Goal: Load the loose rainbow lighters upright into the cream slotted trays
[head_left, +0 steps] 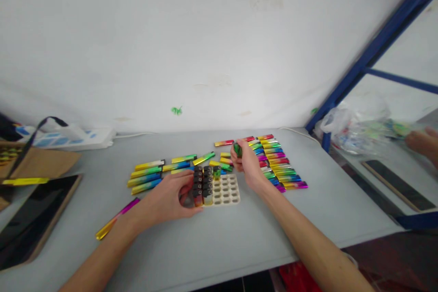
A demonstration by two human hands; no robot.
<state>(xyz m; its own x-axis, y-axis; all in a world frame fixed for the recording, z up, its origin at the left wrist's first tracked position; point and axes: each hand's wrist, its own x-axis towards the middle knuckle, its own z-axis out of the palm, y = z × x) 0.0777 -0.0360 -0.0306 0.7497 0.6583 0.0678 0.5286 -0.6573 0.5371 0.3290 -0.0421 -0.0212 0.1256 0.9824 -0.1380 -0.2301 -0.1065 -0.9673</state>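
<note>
A pale tray (226, 191) with rows of oval holes lies in the middle of the table. Black-topped lighters (207, 187) stand upright in its left columns, and a green-and-yellow piece (216, 173) stands at the back of the following column. My left hand (176, 194) is closed around the tray's left side, thumb at the front corner and fingers against the lighters. My right hand (245, 159), beyond the tray's right back corner, is closed on a green lighter (237, 149); the fingers hide most of it.
Shiny multicoloured lighters lie in a left group (147, 175) and a right group (278, 162). A lone purple-and-yellow one (116, 219) lies near my left forearm. A dark tablet (37, 219), cardboard box (44, 164) and power strip (89, 139) sit left. Beyond the blue frame (356, 64) is another person's hand (424, 143).
</note>
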